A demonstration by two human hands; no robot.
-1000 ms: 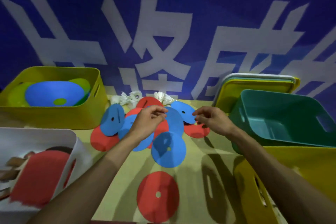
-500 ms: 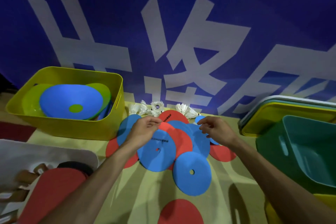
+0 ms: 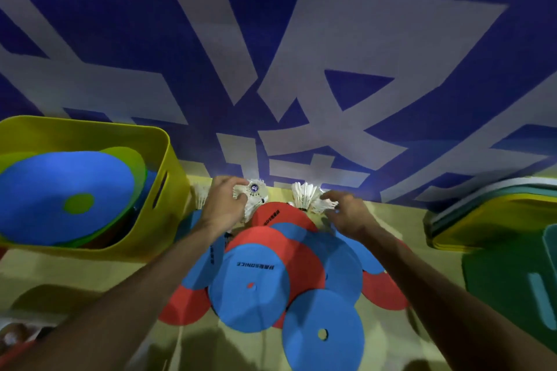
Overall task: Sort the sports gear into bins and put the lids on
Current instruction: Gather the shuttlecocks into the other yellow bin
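**A:** Where are the person's two hands?

**B:** Both reach to the far edge of the pale yellow table (image 3: 90, 274), past a pile of flat round red and blue discs (image 3: 250, 283). The left hand (image 3: 223, 205) is on a white feather shuttlecock with a purple mark on its cork (image 3: 255, 190). The right hand (image 3: 346, 214) is at a cluster of white feather shuttlecocks (image 3: 306, 197) just beside it.

**A:** How do the fingers lie?

**B:** The left hand's fingers (image 3: 238, 182) curl over the marked shuttlecock's feathers, with the thumb beneath, pinching it. The right hand's fingers (image 3: 330, 196) are bent downward, and their tips touch the cluster's feathers. The blur hides whether they close on one.

**A:** And the bins?

**B:** A yellow plastic bin with a slot handle (image 3: 171, 166) stands on the left, near the left hand. It is open at the top and holds large blue and green discs (image 3: 66, 190). A teal plastic bin (image 3: 512, 286) stands at the right edge, only partly in view. Behind it sits a stack of yellow, teal and white lids (image 3: 494, 214).

**A:** Anything else near the shuttlecocks?

**B:** They lie at the foot of a blue banner with large white characters (image 3: 301, 39). One more white shuttlecock (image 3: 201, 193) shows between the left hand and the yellow bin. The red discs at the top of the pile touch the feathers.
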